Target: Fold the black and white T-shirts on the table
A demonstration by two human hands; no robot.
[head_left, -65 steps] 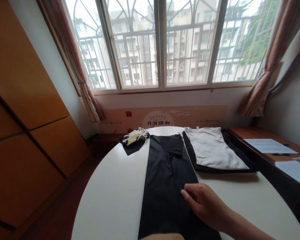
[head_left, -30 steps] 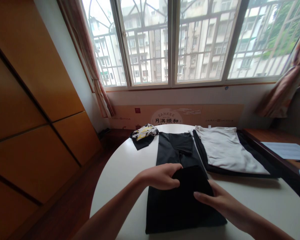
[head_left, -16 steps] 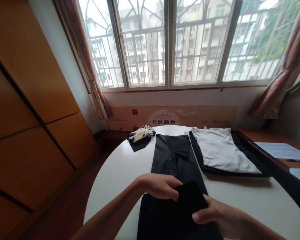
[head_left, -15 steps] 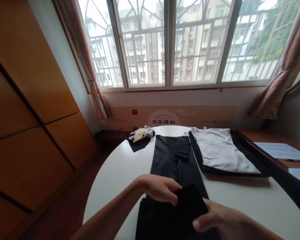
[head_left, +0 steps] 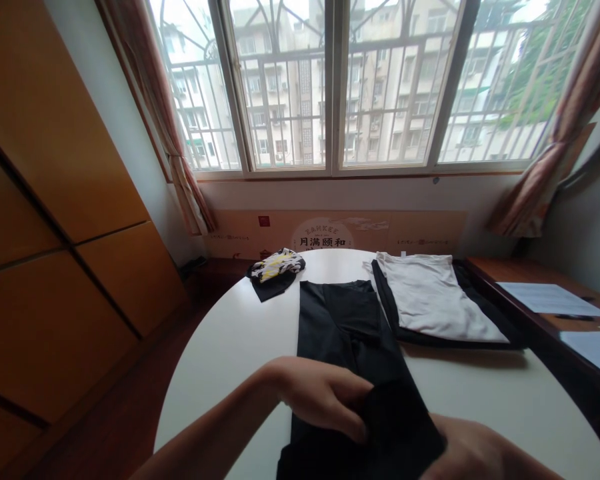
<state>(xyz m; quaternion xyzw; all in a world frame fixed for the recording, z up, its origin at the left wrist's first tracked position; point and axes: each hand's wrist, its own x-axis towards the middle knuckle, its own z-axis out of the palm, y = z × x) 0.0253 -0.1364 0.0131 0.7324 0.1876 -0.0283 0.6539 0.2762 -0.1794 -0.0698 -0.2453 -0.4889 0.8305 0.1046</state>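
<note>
In the head view, the black garment [head_left: 347, 310] lies lengthwise on the white tabletop [head_left: 210, 373], its far edge short of the tabletop's rim and its near end running out of the picture. A broad stretch of white surface opens to the garment's left, out to the curved edge; a smaller one lies to its near right. The left hand [head_left: 323, 400] pinches a raised fold at the garment's near part, thumb on top, fingers hidden in the cloth. The right hand [head_left: 473, 450], cut off by the lower border, is closed on that fold's right edge.

Beyond the garment, a printed panel [head_left: 380, 233] against the wall reads "ZANKEE" above "月满颐和"; a lower line is cut off by the tabletop, and the side lettering is too small to read. Right of the garment, on a brown tabletop [head_left: 490, 272], the print on the papers [head_left: 553, 298] cannot be made out.

Counted: one patterned bundle [head_left: 279, 267] to the garment's far left, one white garment [head_left: 433, 300] on dark folded cloth [head_left: 387, 293] just to its right, two papers, and, beyond it, two curtains [head_left: 183, 173] flanking four window panes [head_left: 283, 87].
</note>
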